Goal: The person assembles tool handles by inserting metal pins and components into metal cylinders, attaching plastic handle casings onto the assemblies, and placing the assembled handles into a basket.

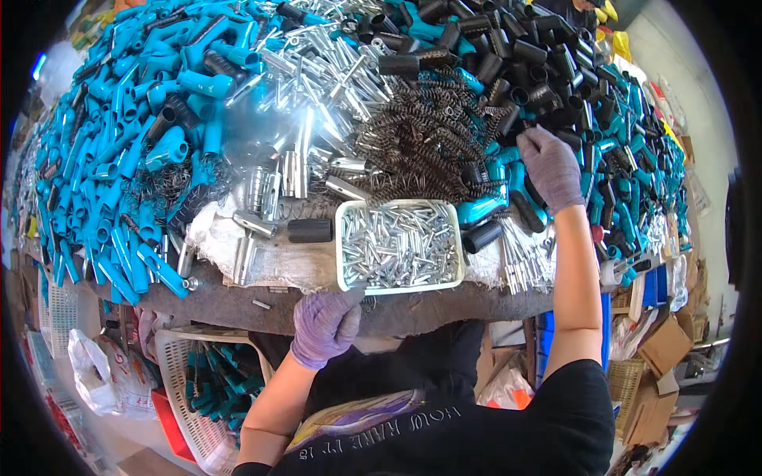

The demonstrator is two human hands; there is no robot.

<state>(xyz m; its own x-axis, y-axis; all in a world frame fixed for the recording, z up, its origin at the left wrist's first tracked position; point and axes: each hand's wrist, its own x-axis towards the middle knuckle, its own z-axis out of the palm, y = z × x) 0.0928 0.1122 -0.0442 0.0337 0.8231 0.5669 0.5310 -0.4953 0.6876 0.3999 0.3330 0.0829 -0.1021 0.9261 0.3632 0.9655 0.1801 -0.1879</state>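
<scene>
My left hand (325, 327), in a purple-grey glove, is closed at the table's front edge, just below the near left corner of a white tray (340, 246). Whatever its curled fingers hold, if anything, is hidden. Small silver metal pins (401, 242) fill the tray. My right hand (552, 170), gloved the same way, reaches forward with fingers pinched together at the near edge of a heap of black tubes (544, 95). What lies in that pinch I cannot make out. Dark coil springs (421, 143) are piled left of this hand, behind the tray.
Teal plastic handles (119, 174) cover the table's left, with more teal and black parts (623, 182) on the right. Silver metal tubes and rods (317, 71) lie at the back middle. A black sleeve (309, 231) sits beside the tray. Below left stands a white basket (171, 373).
</scene>
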